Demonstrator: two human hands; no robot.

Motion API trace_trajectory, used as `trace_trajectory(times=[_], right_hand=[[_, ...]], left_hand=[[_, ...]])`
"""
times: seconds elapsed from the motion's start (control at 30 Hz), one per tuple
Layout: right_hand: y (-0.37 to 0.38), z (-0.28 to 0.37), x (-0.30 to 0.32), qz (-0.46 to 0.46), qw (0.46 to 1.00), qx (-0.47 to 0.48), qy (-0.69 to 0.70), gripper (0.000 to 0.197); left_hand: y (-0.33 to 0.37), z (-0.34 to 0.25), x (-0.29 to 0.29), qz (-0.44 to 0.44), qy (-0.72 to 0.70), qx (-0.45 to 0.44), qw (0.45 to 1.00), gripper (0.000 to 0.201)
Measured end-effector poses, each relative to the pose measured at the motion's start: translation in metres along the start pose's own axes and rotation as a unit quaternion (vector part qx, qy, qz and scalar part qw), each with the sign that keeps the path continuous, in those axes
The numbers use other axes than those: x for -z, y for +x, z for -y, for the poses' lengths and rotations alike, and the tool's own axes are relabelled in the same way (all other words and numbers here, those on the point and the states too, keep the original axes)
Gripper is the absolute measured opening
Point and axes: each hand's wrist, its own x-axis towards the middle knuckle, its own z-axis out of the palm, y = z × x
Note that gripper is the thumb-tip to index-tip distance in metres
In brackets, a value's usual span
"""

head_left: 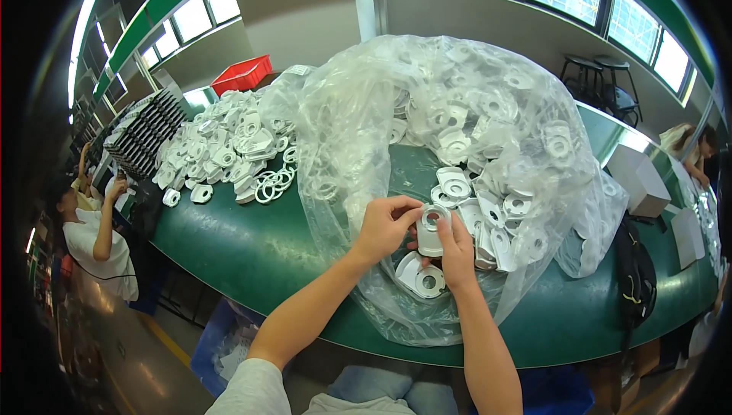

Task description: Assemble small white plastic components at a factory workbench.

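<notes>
In my right hand (459,253) is a whitish-silver plastic cover (430,242) with a round ringed hole near its top, held upright above the table. The thumb lies along its right side and other fingers curl behind it. My left hand (385,226) is closed in a pinch at the cover's upper left edge; whatever sits between its fingertips is hidden. Just below, two similar covers (415,276) lie on clear plastic sheeting. A heap of the same covers (496,224) spills from a big clear plastic bag (343,140) right in front of me.
Farther left on the green table (221,224) are a pile of covers (221,144), loose white rings (274,184), stacked black trays (145,133) and a red bin (242,74). To the right lie white boxes (639,181) and a black bag (634,274). Other people work at both sides.
</notes>
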Motion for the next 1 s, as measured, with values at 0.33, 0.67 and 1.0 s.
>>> trace_trajectory(times=[0.33, 0.67, 1.0], right_hand=[[0.001, -0.003, -0.001, 0.0, 0.998, 0.026, -0.064, 0.031], [-0.001, 0.0, -0.004, 0.005, 0.998, 0.023, -0.062, 0.028], [-0.005, 0.001, -0.008, -0.014, 0.995, 0.013, -0.099, 0.035]], left_hand=[[0.002, -0.005, 0.002, 0.071, -0.007, -0.054, 0.996, 0.021], [0.004, -0.005, 0.01, 0.107, -0.079, -0.014, 0.991, 0.019], [-0.001, -0.016, 0.013, 0.052, 0.131, -0.098, 0.985, 0.012]])
